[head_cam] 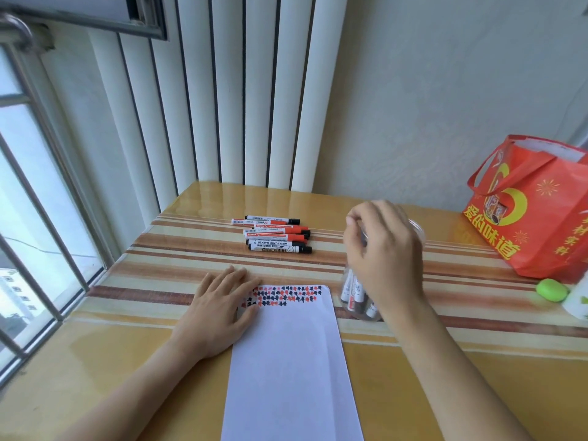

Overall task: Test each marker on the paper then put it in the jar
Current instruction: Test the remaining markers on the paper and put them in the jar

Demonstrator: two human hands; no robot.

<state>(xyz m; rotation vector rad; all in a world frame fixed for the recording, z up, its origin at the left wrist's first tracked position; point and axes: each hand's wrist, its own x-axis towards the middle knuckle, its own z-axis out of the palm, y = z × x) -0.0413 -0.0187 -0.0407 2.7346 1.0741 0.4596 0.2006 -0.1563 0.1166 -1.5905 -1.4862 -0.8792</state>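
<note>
A white paper (286,361) lies on the striped table, its top rows filled with small red and black test marks. My left hand (222,307) rests flat on the paper's upper left corner, fingers straight. Right of the paper stands a clear jar (353,300) holding several markers. My right hand (385,249) hovers over the jar's mouth with curled fingers, pinching the dark end of a marker (362,238) that points down into the jar; the hand hides most of it. A pile of several red and black whiteboard markers (276,235) lies farther back on the table.
A red gift bag (525,211) stands at the right rear of the table. A green oval object (552,289) and a white container (579,300) sit near the right edge. A window runs along the left side, and white vertical panels back the table.
</note>
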